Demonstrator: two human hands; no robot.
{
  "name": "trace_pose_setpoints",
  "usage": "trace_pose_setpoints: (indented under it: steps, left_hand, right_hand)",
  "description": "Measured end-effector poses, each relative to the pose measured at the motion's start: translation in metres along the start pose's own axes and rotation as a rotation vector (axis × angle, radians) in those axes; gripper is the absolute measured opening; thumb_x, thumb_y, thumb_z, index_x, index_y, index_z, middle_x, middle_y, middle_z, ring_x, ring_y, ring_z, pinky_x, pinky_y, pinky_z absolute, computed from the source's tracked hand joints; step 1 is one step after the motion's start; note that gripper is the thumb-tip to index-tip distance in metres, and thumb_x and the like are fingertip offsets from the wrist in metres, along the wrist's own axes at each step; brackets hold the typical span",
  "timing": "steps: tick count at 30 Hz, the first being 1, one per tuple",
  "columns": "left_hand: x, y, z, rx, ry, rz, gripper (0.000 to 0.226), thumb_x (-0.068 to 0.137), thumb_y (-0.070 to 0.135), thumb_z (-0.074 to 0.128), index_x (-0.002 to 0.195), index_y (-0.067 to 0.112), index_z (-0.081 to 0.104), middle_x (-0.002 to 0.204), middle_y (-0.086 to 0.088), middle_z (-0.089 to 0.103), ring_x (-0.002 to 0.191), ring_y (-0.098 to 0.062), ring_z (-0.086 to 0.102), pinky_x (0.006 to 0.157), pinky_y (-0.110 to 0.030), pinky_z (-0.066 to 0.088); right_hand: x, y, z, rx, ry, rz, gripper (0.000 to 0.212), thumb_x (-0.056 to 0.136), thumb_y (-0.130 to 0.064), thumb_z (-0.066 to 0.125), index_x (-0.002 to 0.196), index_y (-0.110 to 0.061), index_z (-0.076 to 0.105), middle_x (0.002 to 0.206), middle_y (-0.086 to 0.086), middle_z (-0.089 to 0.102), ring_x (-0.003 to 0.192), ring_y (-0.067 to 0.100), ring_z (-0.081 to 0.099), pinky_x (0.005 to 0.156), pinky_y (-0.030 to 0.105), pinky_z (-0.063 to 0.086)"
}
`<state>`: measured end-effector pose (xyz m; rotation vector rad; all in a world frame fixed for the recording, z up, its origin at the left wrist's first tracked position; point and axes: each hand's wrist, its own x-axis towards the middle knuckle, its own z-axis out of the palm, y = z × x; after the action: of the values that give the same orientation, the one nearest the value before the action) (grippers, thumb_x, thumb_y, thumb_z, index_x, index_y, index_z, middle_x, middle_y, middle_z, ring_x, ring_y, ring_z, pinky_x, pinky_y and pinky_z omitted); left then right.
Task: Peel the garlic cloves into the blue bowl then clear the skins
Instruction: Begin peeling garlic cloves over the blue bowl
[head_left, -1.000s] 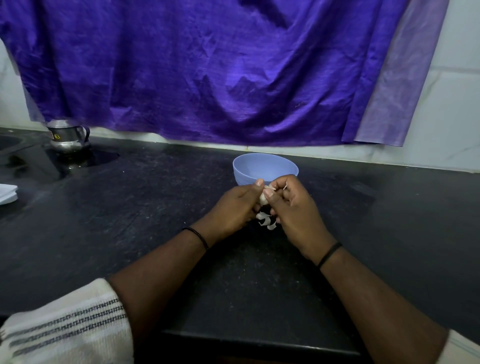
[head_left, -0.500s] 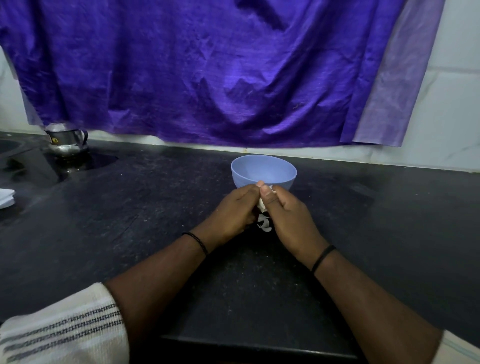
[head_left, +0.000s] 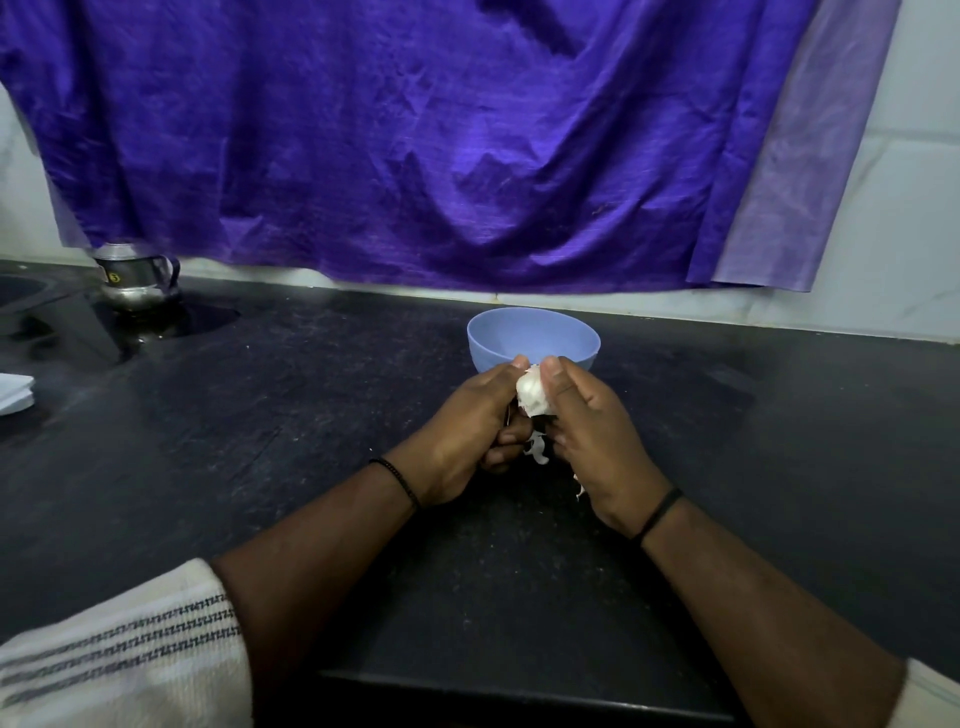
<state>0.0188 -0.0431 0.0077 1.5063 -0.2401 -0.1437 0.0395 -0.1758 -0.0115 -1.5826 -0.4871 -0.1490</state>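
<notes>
A white garlic piece (head_left: 531, 392) is pinched between my left hand (head_left: 470, 426) and my right hand (head_left: 592, 431), both thumbs pressing on its top. The hands meet just in front of the blue bowl (head_left: 533, 332), which stands upright on the black counter; what lies inside it is hidden from here. Loose white skins (head_left: 537, 451) lie on the counter under and between the hands, and one more bit of skin (head_left: 579, 488) shows by my right wrist.
A steel jug (head_left: 136, 280) stands at the back left of the black counter (head_left: 260, 441). White folded cloth (head_left: 15, 392) lies at the far left edge. A purple cloth (head_left: 415, 140) hangs on the wall behind. The counter's front edge (head_left: 519, 696) is close to me.
My hands have drawn slightly towards me and my thumbs have parted a little, so more of the white garlic shows between them. The bowl has not moved.
</notes>
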Motion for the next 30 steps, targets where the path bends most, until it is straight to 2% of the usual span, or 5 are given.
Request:
trace_pose_setpoints:
  steps: [4, 9, 19, 25, 30]
  left_hand:
    - [0.000, -0.004, 0.006, 0.061, 0.116, 0.081, 0.035, 0.107, 0.036, 0.035, 0.094, 0.011, 0.054, 0.054, 0.002, 0.042, 0.042, -0.007, 0.035, 0.042, -0.020, 0.030]
    - [0.010, -0.016, -0.002, 0.558, 0.349, 0.296, 0.040, 0.107, 0.036, 0.037, 0.098, 0.015, 0.070, 0.089, 0.001, 0.072, 0.083, -0.014, 0.067, 0.079, -0.041, 0.055]
    - [0.017, -0.016, -0.018, 0.534, 0.397, 0.332, 0.040, 0.105, 0.033, 0.044, 0.070, 0.016, 0.054, 0.064, 0.002, 0.056, 0.062, -0.012, 0.051, 0.065, -0.036, 0.044]
    - [0.010, -0.009, -0.023, 0.935, 0.276, 0.144, 0.018, 0.089, 0.033, 0.061, 0.076, 0.020, 0.059, 0.077, 0.003, 0.064, 0.074, -0.017, 0.061, 0.068, -0.042, 0.052]
    - [0.006, -0.004, -0.021, 0.944, 0.257, 0.224, 0.008, 0.089, 0.033, 0.060, 0.084, 0.027, 0.062, 0.089, 0.007, 0.058, 0.082, -0.009, 0.055, 0.072, -0.033, 0.047]
  right_hand:
    - [0.001, 0.004, 0.001, -0.061, 0.043, 0.068, 0.037, 0.104, -0.043, 0.042, 0.114, -0.021, 0.070, 0.101, -0.007, 0.073, 0.093, 0.003, 0.067, 0.084, 0.027, 0.050]
    - [-0.004, -0.001, 0.003, -0.257, 0.062, 0.100, 0.033, 0.101, -0.051, 0.041, 0.094, -0.030, 0.065, 0.063, -0.023, 0.059, 0.061, -0.011, 0.054, 0.061, 0.010, 0.039]
    - [-0.001, -0.008, -0.001, -0.173, 0.056, 0.133, 0.016, 0.102, -0.026, 0.048, 0.093, -0.020, 0.060, 0.067, -0.004, 0.059, 0.054, 0.005, 0.049, 0.050, 0.022, 0.041]
    - [-0.003, -0.011, -0.005, -0.228, 0.107, 0.153, 0.019, 0.099, -0.025, 0.055, 0.091, -0.011, 0.065, 0.063, -0.003, 0.059, 0.051, 0.001, 0.051, 0.051, 0.021, 0.043]
    - [-0.001, -0.009, -0.010, -0.263, 0.150, 0.167, 0.022, 0.096, -0.027, 0.057, 0.086, -0.011, 0.066, 0.069, 0.003, 0.064, 0.059, 0.003, 0.056, 0.056, 0.025, 0.043]
